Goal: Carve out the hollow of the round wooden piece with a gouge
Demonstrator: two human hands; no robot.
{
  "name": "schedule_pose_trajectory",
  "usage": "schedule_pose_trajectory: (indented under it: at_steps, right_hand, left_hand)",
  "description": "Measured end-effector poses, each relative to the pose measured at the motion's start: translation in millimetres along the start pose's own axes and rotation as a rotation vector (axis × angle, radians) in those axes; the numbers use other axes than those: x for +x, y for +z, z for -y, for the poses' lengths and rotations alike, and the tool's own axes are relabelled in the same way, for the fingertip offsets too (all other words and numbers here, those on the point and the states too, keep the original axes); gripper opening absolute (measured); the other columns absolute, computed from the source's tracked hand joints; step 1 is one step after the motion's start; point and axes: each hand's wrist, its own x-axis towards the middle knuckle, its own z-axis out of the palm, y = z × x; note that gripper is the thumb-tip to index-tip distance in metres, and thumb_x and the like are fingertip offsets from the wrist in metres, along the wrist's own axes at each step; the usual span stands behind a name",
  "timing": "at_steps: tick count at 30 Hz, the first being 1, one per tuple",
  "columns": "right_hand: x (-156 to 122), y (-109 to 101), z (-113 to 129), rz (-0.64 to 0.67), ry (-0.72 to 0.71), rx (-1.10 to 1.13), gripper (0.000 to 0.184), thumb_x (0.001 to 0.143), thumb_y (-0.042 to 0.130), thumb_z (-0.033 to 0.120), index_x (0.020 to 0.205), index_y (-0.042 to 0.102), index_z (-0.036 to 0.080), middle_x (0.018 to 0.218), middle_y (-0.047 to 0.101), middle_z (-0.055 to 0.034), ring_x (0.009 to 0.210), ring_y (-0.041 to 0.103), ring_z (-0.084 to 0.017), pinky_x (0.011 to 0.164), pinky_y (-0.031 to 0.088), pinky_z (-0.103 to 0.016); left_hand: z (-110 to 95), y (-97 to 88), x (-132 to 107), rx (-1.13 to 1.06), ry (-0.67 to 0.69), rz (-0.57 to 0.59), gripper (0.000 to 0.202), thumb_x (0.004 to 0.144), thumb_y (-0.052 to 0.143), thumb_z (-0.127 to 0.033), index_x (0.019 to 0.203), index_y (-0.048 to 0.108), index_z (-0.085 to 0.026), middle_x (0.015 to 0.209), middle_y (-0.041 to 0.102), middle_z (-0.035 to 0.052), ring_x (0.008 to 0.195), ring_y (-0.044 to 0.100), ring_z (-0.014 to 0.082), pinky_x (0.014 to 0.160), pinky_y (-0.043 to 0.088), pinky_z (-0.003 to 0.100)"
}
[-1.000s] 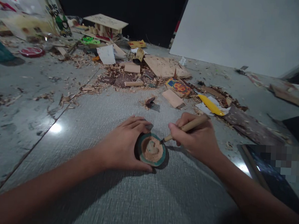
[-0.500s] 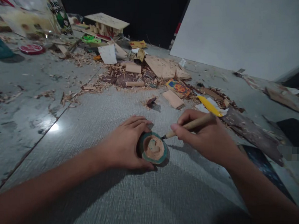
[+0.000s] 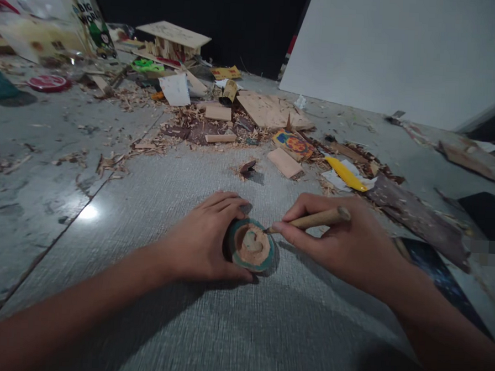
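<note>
A small round wooden disc (image 3: 251,246) with a green rim and a carved heart shape in its pale middle lies on the grey textured mat (image 3: 224,317). My left hand (image 3: 203,238) grips it from the left side, fingers curled round its edge. My right hand (image 3: 344,243) holds a wooden-handled carving tool (image 3: 312,219) like a pen. The tool's dark tip touches the disc's upper right rim.
Wood shavings and offcuts (image 3: 217,123) litter the floor beyond the mat. A yellow tool (image 3: 347,174), a painted block (image 3: 294,143) and a flat wood block (image 3: 285,162) lie ahead right. A dark slab (image 3: 437,273) sits at my right. A white board (image 3: 404,50) leans behind.
My right hand has lowered the tool's handle to a flatter angle and shifted slightly, the tip staying at the disc's rim. My left hand stays on the disc.
</note>
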Motion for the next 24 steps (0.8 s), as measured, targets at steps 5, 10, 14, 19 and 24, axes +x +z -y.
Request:
schedule_pose_trajectory:
  at_steps: [5, 10, 14, 19, 24]
  right_hand:
    - [0, 0, 1, -0.025, -0.018, -0.036, 0.018, 0.081, 0.075, 0.028, 0.066, 0.066, 0.021, 0.054, 0.063, 0.0044, 0.048, 0.050, -0.010, 0.044, 0.034, -0.024]
    - [2, 4, -1, -0.039, -0.028, -0.038, 0.021, 0.082, 0.073, 0.028, 0.065, 0.063, 0.021, 0.054, 0.062, 0.0039, 0.048, 0.049, -0.010, 0.044, 0.033, -0.025]
    - [8, 4, -6, -0.012, 0.008, -0.021, 0.027, 0.084, 0.071, 0.032, 0.063, 0.058, 0.021, 0.056, 0.063, 0.0021, 0.052, 0.052, -0.013, 0.047, 0.037, -0.026]
    - [18, 2, -15, 0.009, 0.029, 0.051, 0.026, 0.082, 0.071, 0.030, 0.061, 0.058, 0.021, 0.053, 0.060, 0.0029, 0.050, 0.050, -0.012, 0.049, 0.038, -0.027]
    - [23, 9, -25, 0.052, 0.131, 0.241, 0.027, 0.082, 0.071, 0.033, 0.064, 0.056, 0.020, 0.054, 0.063, 0.0014, 0.051, 0.056, -0.013, 0.051, 0.043, -0.027]
  left_hand:
    - [0, -0.3, 0, 0.017, -0.006, 0.012, 0.085, 0.055, 0.081, -0.071, 0.118, 0.059, -0.019, 0.142, 0.056, 0.0175, 0.137, 0.046, 0.0389, 0.115, 0.038, 0.057]
    - [-2, -0.2, 0, -0.013, -0.022, 0.003, 0.090, 0.055, 0.081, -0.071, 0.124, 0.058, -0.018, 0.140, 0.058, 0.0177, 0.137, 0.046, 0.0390, 0.115, 0.037, 0.057]
    - [-3, -0.2, 2, -0.010, -0.026, 0.006, 0.089, 0.053, 0.083, -0.069, 0.122, 0.059, -0.018, 0.140, 0.058, 0.0177, 0.137, 0.046, 0.0395, 0.115, 0.036, 0.058]
    - [-4, -0.3, 3, 0.038, -0.023, 0.026, 0.086, 0.052, 0.082, -0.071, 0.115, 0.059, -0.017, 0.139, 0.059, 0.0189, 0.136, 0.046, 0.0404, 0.115, 0.037, 0.058]
    - [-3, -0.4, 3, 0.067, 0.009, 0.023, 0.082, 0.053, 0.081, -0.073, 0.108, 0.059, -0.017, 0.136, 0.060, 0.0197, 0.135, 0.047, 0.0389, 0.113, 0.041, 0.054]
